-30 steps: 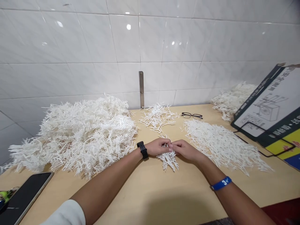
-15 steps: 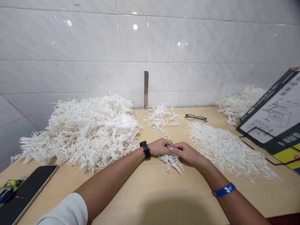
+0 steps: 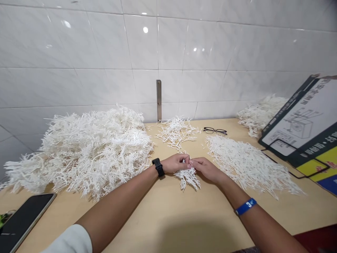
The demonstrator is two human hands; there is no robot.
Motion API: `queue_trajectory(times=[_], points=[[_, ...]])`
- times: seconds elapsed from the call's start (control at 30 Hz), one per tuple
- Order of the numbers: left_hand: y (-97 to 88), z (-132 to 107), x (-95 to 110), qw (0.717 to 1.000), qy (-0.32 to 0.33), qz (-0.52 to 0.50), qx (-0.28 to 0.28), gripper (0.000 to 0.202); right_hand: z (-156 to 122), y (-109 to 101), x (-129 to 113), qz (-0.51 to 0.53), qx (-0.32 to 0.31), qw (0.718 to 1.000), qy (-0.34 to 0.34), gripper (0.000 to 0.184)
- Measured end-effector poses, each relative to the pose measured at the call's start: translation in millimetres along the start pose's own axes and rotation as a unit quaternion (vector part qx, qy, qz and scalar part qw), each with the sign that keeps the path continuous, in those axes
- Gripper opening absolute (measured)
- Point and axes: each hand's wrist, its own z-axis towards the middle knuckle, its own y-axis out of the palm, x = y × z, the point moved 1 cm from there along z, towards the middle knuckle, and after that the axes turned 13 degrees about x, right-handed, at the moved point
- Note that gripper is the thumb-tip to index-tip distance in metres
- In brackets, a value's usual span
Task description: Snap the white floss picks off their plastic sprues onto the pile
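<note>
A small bunch of white branched plastic sprigs (image 3: 187, 180) hangs below my fingertips, just over the table. My left hand (image 3: 175, 163), with a black watch on the wrist, is closed in a pinch on the top of this bunch. Fingertips of my right hand (image 3: 206, 168) meet those of the left and are also pinched together at the bunch's upper end; exactly what lies between them is too small to make out. To the left rises a big tangled heap of white sprigs (image 3: 102, 151). A flatter layer of sprigs (image 3: 252, 165) spreads to the right.
Behind my hands lies a loose scatter of sprigs (image 3: 177, 131), near black-framed glasses (image 3: 215, 131). A printed box (image 3: 302, 126) with a black wire frame (image 3: 276, 140) leans at right, before another sprig pile (image 3: 259, 112). A phone (image 3: 28, 218) rests at front left. Tiled wall (image 3: 105, 84) backs the table.
The view has turned slightly right, so everything sits further left. My fingertips have shifted slightly at the top of the small bunch; both hands stay together there.
</note>
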Motion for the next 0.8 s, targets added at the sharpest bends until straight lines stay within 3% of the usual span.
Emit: queue_trajectory(times=[0.23, 0.63, 0.8], points=[[1.1, -1.9, 7.3, 0.998, -0.002, -0.060, 0.014, 0.044, 2.2, 0.4, 6.8, 0.075, 0.003, 0.997, 0.009, 0.042], [-1.6, -1.6, -0.2, 0.992, -0.034, -0.119, -0.022, 0.044, 3.1, -2.2, 14.0, 0.104, -0.040, 0.994, 0.016, 0.044], [-2.4, -4.2, 0.9, 0.985, -0.051, -0.157, -0.056, 0.041, 0.8, -2.9, 10.6, 0.152, -0.087, 0.983, 0.051, 0.044]])
